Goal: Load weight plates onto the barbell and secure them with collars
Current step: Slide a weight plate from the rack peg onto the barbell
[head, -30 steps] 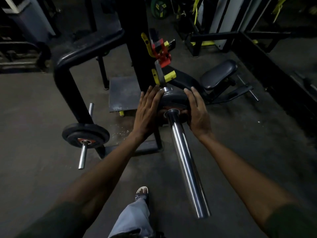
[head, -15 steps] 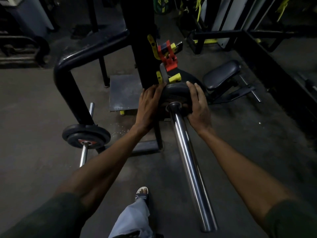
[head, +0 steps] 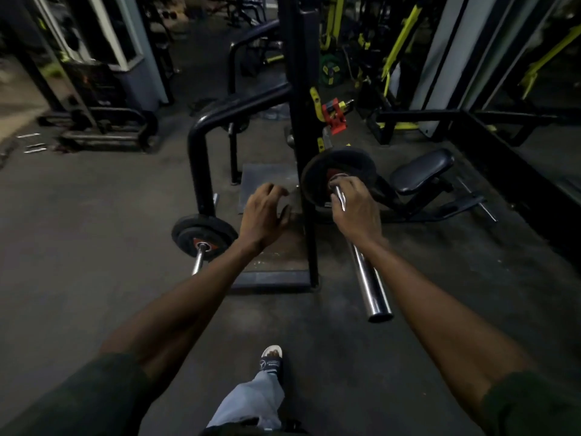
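Right hand [head: 352,206] over barbell sleeve [head: 367,278], its grip there unclear

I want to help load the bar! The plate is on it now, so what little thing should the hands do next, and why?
Probably reach the left hand up for the red collar clipped on the rack post. The weight plate already sits on the barbell sleeve, the right hand rests on the sleeve, and no collar locks the plate.
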